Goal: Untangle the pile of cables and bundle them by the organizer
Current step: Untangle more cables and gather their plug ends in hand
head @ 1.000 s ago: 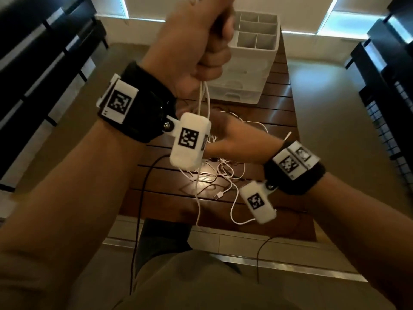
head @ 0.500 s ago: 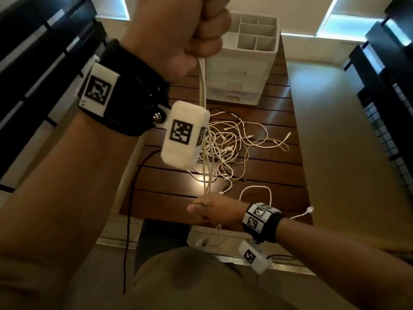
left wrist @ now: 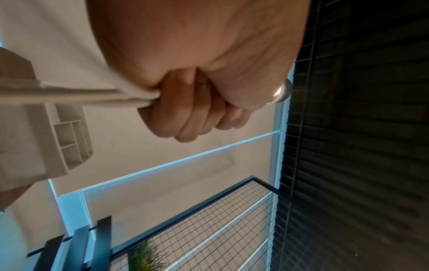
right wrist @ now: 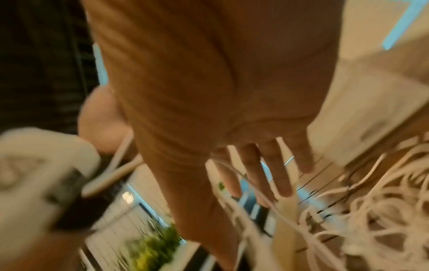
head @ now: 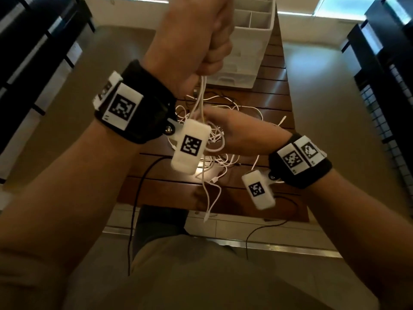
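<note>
Left hand [head: 196, 39] fisted tight round white cable strands [head: 202, 95], held high over table [head: 277, 101]. Right hand [head: 241, 133], fingers [right wrist: 278, 176] straight & spread, over cable pile [head: 223, 139] mid-table; organizer [head: 252, 41] at far edge.

Slatted wooden table [head: 277, 101] — white cable tangle [head: 225, 139], white organizer [head: 245, 52] on it.
</note>
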Demonstrator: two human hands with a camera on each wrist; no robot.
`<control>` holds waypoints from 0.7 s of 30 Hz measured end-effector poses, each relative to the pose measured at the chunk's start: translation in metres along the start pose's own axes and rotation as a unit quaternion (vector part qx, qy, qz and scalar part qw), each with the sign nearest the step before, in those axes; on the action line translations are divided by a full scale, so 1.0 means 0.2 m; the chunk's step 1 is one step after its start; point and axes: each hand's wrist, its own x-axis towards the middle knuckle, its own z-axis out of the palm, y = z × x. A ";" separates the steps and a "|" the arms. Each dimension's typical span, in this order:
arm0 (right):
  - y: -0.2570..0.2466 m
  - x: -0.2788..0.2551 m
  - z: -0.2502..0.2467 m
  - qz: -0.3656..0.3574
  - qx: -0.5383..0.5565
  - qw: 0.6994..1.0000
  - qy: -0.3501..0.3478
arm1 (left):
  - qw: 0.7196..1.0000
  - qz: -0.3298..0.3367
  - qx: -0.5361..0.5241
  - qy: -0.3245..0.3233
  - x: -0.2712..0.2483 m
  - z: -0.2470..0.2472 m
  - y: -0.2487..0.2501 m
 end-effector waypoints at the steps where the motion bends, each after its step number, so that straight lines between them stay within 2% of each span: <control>1: 0.04 0.00 0.01 0.053 -0.076 0.995 -0.038 | 1.000 -0.005 -0.004 -0.004 0.00 -0.01 0.01; 2: 0.07 -0.02 0.03 0.091 -0.120 0.985 -0.086 | 1.000 -0.008 -0.006 -0.006 0.00 -0.03 0.02; 4: 0.10 -0.05 0.03 0.113 -0.141 0.969 -0.166 | 1.000 -0.009 -0.004 -0.011 -0.01 -0.05 0.04; 6: 0.05 -0.08 -0.01 0.100 -0.096 0.975 -0.173 | 1.000 -0.010 0.014 -0.018 -0.02 -0.05 0.04; 8: -0.01 -0.09 -0.04 0.031 0.029 0.994 -0.105 | 1.000 -0.011 0.015 -0.023 -0.03 -0.01 0.03; 10: -0.04 -0.07 0.00 -0.043 0.156 0.986 -0.031 | 1.000 0.002 0.007 -0.022 -0.04 0.05 0.00; 11: -0.06 -0.06 0.05 -0.054 0.179 0.982 -0.001 | 1.000 0.010 0.002 -0.025 -0.05 0.07 -0.01; 14: -0.05 0.00 0.20 -0.033 0.216 0.970 0.105 | 0.998 0.014 -0.031 -0.043 -0.09 0.11 -0.05; 17: 0.03 0.01 0.31 0.001 0.205 0.958 0.201 | 0.997 -0.002 -0.059 -0.045 -0.14 0.13 -0.10; 19: 0.07 0.00 0.39 0.015 0.214 0.954 0.208 | 0.996 -0.026 -0.081 -0.031 -0.17 0.15 -0.15; 21: 0.11 -0.02 0.49 0.025 0.271 0.942 0.196 | 0.994 -0.041 -0.098 -0.022 -0.20 0.17 -0.21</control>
